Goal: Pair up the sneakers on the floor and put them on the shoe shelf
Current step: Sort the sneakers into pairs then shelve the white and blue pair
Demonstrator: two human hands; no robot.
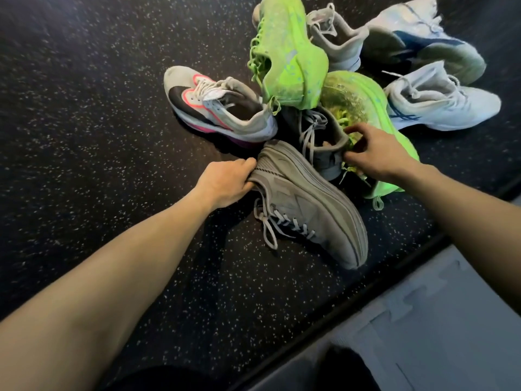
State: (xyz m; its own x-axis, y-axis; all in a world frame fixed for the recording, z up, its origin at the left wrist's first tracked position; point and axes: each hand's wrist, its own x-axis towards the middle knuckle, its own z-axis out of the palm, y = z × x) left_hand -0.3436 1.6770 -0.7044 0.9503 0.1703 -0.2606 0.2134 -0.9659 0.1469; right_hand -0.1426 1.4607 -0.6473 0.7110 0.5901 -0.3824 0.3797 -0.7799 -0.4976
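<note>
Eight sneakers are counted on the floor (84,136): two grey, two green, two blue-striped, two pink-trimmed. One grey sneaker (310,204) is gripped by the left hand (225,182); the other grey sneaker (318,136) is pinched by the right hand (377,150)

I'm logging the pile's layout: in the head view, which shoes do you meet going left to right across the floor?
White sneaker with black and pink → upper neon green sneaker → white sneaker with navy stripes. The gray pair, the second green shoe and the shoes at the back overlap too much to place.
</note>
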